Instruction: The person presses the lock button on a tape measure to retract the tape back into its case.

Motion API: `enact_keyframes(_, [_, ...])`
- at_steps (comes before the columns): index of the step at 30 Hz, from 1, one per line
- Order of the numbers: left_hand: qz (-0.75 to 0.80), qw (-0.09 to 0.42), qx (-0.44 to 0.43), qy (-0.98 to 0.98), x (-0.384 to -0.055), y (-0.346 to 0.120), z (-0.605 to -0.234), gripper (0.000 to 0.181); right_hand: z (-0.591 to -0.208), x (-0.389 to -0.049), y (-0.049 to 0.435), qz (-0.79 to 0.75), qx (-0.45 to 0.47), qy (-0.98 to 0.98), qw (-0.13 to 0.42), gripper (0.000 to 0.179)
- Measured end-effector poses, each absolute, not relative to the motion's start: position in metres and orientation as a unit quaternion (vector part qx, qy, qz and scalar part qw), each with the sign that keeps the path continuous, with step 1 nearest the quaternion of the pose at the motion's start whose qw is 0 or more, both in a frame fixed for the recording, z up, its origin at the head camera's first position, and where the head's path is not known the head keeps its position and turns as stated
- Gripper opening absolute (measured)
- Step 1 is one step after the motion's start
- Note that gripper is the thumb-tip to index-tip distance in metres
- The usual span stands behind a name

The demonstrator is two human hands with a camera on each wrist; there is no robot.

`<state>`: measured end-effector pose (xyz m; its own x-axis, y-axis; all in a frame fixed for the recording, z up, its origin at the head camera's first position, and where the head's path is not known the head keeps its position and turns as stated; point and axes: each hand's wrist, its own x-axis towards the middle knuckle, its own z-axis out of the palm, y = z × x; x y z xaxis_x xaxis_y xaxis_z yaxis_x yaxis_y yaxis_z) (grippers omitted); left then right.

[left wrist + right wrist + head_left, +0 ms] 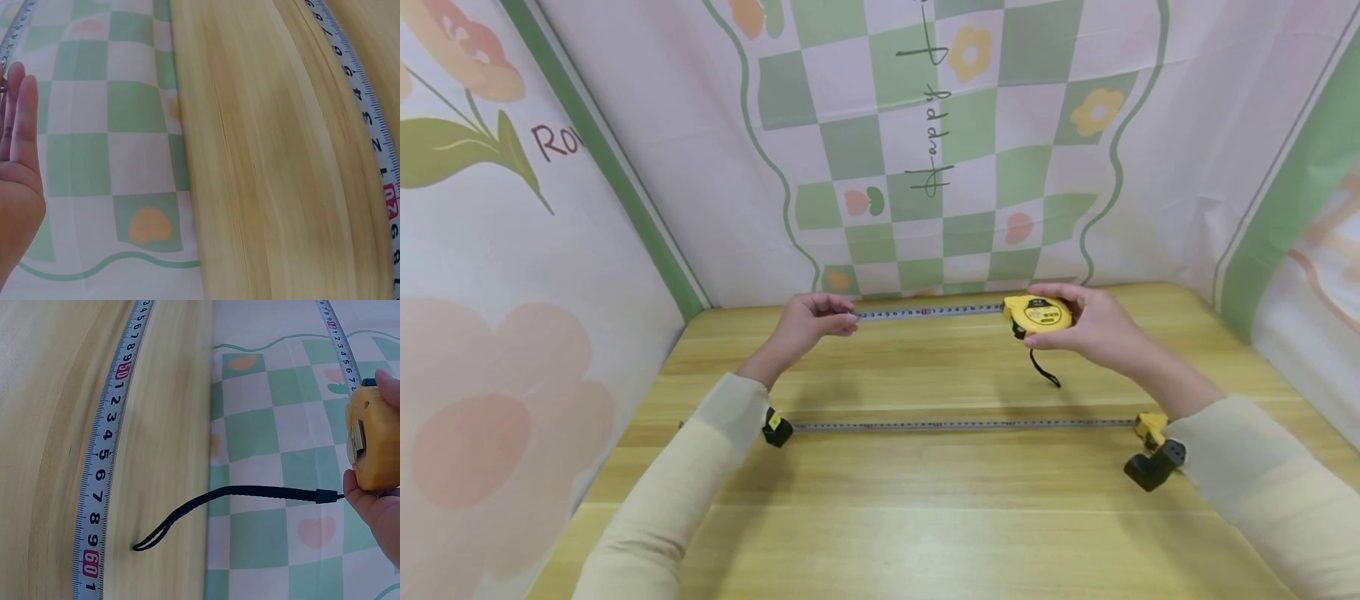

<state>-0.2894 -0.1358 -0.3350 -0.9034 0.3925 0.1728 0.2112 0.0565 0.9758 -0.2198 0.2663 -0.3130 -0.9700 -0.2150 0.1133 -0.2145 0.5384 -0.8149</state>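
My right hand point(1093, 321) grips a yellow and black tape measure point(1043, 315) above the table, thumb on the near side and fingers on the far side. A black wrist strap point(250, 489) dangles from its case. From the case a white blade point(951, 311) runs left, and my left hand point(820, 321) pinches its free end between thumb and fingers. In the left wrist view only part of the left hand point(19, 156) shows at the edge. Below, a second yellow tape measure point(1150, 427) lies on the table, its long blade point(970, 423) pulled out leftward.
The wooden table point(895, 533) meets a patterned cloth wall point(917, 225) at its back edge. More printed cloth stands at the left point(497, 350) and right. Black wrist cameras sit at both sleeves, the right one partly in front of the second tape measure.
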Motion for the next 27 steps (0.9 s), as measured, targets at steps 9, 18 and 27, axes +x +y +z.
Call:
enact_keyframes(9, [0.652,0.072,0.222,0.722,-0.289,-0.129,-0.335,0.016,-0.312,-0.218,0.257,-0.46,-0.124,0.879,0.005,0.088])
enact_keyframes(18, [0.654,0.073,0.238,0.714,-0.288,-0.122,-0.334,0.014,-0.31,-0.215,0.248,-0.466,-0.127,0.876,-0.005,0.084])
enact_keyframes(27, [0.658,0.07,0.234,0.712,-0.288,-0.121,-0.333,0.013,-0.308,-0.215,0.244,-0.47,-0.136,0.872,-0.009,0.083])
